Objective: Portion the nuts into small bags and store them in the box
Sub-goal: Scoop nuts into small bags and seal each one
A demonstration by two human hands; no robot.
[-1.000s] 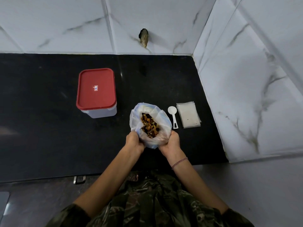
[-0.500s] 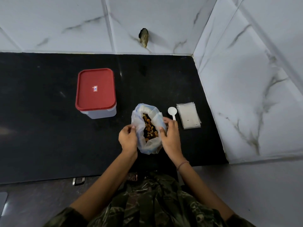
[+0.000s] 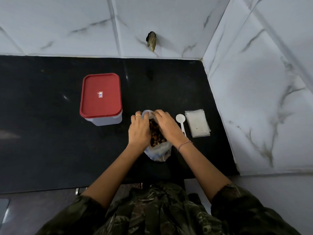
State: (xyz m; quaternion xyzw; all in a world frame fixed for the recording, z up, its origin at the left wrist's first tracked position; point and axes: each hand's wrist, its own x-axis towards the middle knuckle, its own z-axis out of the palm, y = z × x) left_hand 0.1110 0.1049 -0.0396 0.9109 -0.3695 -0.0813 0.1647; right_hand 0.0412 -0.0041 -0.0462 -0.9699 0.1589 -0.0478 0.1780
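Observation:
A thin plastic bag [image 3: 159, 151] of brown mixed nuts [image 3: 156, 136] sits on the black counter [image 3: 50, 141], mouth open. My left hand [image 3: 139, 129] grips the bag's left rim and my right hand [image 3: 166, 126] grips its right and far rim, both covering much of the bag. A white plastic scoop [image 3: 181, 122] lies just right of my right hand. Beside it is a flat stack of small clear bags [image 3: 197, 123]. A clear box with a red lid [image 3: 101, 97], lid on, stands to the left.
White marble-patterned tiled walls close off the counter at the back and on the right [image 3: 254, 99]. A small dark hole [image 3: 151, 40] marks the back wall. The counter's front edge runs just before my body.
Both hands have slid from the bag's near end up along its sides to the far rim. The bag mouth is narrower and more hidden.

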